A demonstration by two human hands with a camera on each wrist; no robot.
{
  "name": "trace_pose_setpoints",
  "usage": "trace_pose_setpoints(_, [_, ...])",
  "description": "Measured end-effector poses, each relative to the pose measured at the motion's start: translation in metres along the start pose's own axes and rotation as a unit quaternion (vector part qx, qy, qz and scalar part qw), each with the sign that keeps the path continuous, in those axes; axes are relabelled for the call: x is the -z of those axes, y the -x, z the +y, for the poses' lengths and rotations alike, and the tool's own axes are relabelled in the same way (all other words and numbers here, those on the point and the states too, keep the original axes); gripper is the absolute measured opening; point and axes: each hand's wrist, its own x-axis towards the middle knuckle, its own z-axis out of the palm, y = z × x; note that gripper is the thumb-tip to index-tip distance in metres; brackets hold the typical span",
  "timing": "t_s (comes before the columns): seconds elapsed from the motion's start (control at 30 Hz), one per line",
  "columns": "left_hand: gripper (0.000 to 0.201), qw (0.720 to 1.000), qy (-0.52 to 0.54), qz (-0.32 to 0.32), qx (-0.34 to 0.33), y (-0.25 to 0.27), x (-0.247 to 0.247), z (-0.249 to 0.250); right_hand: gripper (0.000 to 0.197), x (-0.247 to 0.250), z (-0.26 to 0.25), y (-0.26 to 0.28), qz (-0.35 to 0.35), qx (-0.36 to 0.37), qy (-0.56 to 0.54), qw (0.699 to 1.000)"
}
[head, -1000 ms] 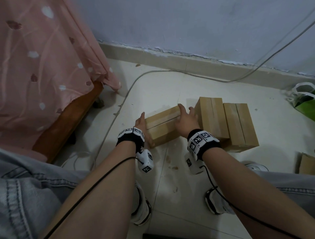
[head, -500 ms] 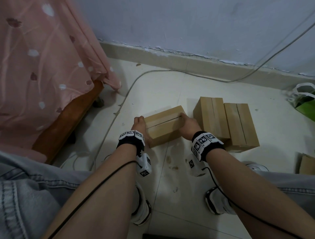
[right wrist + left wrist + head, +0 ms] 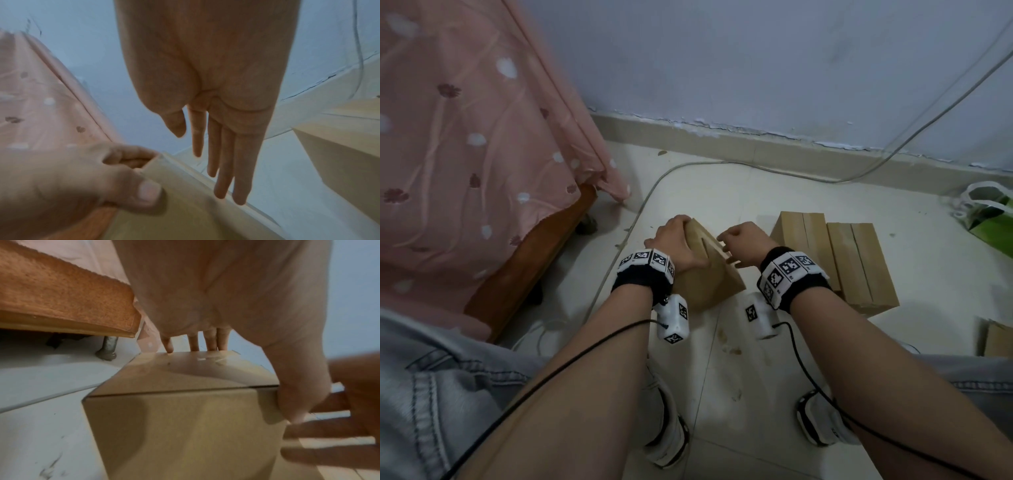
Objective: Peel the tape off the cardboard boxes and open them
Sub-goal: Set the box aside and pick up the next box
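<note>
Held box: a cardboard box stands tipped on edge on the floor, just left of the 2 other boxes.
Left hand: the left hand grips the held box's upper left corner, fingers hooked over the far edge and the thumb pressed on the near face.
Right hand: the right hand is just right of the held box's top edge; in the right wrist view its fingers are straight and together, holding nothing. Whether they touch the cardboard, I cannot tell.
Tape: clear tape shows on the held box's upper face, by the left fingertips.
Other boxes: 2 closed cardboard boxes lie side by side, touching, right of the held box.
Bed: a wooden frame under a pink flowered cloth is left of the held box.
Cable: a white cable runs along the floor beyond the held box.
Bag: a green and white bag is far right of the held box.
</note>
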Motion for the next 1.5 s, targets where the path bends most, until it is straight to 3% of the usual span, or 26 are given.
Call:
trace_pose_setpoints(0.1, [0.105,0.999,-0.029,0.012,0.01,0.0,-0.01,0.001,0.047,0.002,-0.004,0.0,-0.012,0.009,-0.051,0.999])
trace_pose_setpoints(0.23, [0.102,0.999,-0.047,0.007,-0.016,-0.002,-0.024,0.012,0.072,-0.007,0.013,-0.007,-0.003,0.027,0.078,0.997])
trace_pose_setpoints(0.33, [0.116,0.992,-0.118,-0.028,-0.044,-0.007,-0.029,0.007,0.062,-0.006,0.027,-0.011,0.001,0.029,0.045,0.999])
trace_pose_setpoints(0.4, [0.119,0.989,-0.138,-0.045,-0.017,-0.01,-0.029,-0.003,0.055,0.0,0.032,-0.015,0.003,0.023,0.052,0.998])
trace_pose_setpoints(0.5, [0.117,0.992,-0.115,-0.049,-0.01,-0.012,-0.029,-0.011,0.051,0.009,0.037,-0.019,0.012,0.018,0.076,0.997])
trace_pose_setpoints(0.67, [0.114,0.996,-0.06,-0.056,-0.025,-0.017,-0.03,-0.013,0.065,-0.007,0.037,-0.021,0.081,0.032,0.113,0.99])
trace_pose_setpoints(0.83, [0.115,0.998,-0.039,-0.054,-0.021,-0.018,-0.032,-0.017,0.056,-0.02,0.036,-0.024,0.145,0.034,0.129,0.98])
trace_pose_setpoints(1.0, [0.117,0.998,-0.015,-0.056,-0.019,-0.02,-0.035,-0.02,0.044,-0.021,0.033,-0.026,0.161,0.033,0.147,0.975])
trace_pose_setpoints(1.1, [0.117,0.998,-0.014,-0.06,-0.015,-0.021,-0.036,-0.02,0.037,-0.019,0.032,-0.024,0.193,0.072,0.177,0.962])
trace_pose_setpoints(1.27, [0.117,0.998,-0.009,-0.061,-0.009,-0.02,-0.035,-0.019,0.055,-0.028,0.025,-0.021,0.144,0.092,0.227,0.959])
trace_pose_setpoints(1.5, [0.114,0.998,-0.004,-0.061,-0.011,-0.02,-0.036,-0.019,0.045,-0.035,0.02,-0.021,0.165,0.1,0.264,0.945])
